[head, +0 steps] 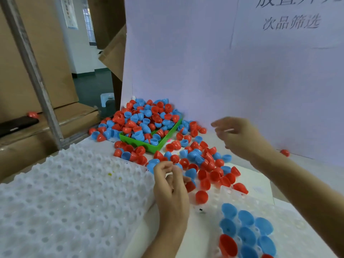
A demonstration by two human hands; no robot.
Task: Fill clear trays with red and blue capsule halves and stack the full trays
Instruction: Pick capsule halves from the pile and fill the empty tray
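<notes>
The stack of clear trays [61,198] is lying at the far left, well apart from the green basket [167,138], which I am taking as the landmark. That basket is sitting at the back of the surface [264,187], overflowing with red and blue capsule halves [202,164] that are spilling toward the viewer.

Just in front of the basket, the left hand [171,187] is curling its fingers [163,168] together over the near edge of the spill; whether they are pinching a half I cannot tell.

Further right of the basket, the right hand [240,136] is hovering, blurred, fingers loosely spread and holding nothing.

In front and to the right of the basket, the partly filled tray [279,207] is holding several blue halves and a few red ones. It is lying below both hands, nearer the left, so the left hand is probably best placed for the next drop.
</notes>
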